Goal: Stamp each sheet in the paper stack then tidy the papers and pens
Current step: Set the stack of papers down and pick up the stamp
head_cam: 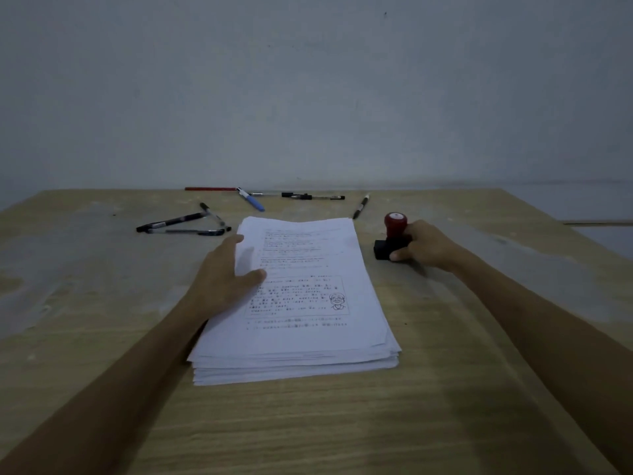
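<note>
The paper stack (301,303) sits in the middle of the frame on the wooden table (445,389), its top sheet printed with text and a small cartoon face. The left hand (226,272) lies flat on the stack's left edge, fingers straight, thumb out on the page. Right of centre, the right hand (428,246) grips a stamp (394,240) with a red knob and black base, standing on the table just beside the stack. Pens (185,224) lie scattered along the far edge, one of them a blue marker (253,200)
</note>
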